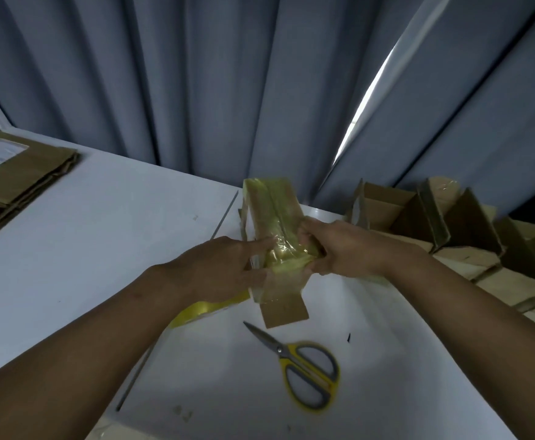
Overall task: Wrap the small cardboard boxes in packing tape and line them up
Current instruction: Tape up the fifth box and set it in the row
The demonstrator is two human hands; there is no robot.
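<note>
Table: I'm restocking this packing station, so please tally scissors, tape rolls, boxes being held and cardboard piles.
Scissors: 1
Tape roll, partly hidden: 1
Taped box being held: 1
Cardboard piles: 2, flat stack left, open boxes right
Total: 5

Over the white table [101, 223], the left hand [215, 265] presses straight fingers against a tape-wrapped box [272, 211] while the right hand [339, 246] grips its crumpled near end. Scissors [304, 369] lie nearby.
</note>
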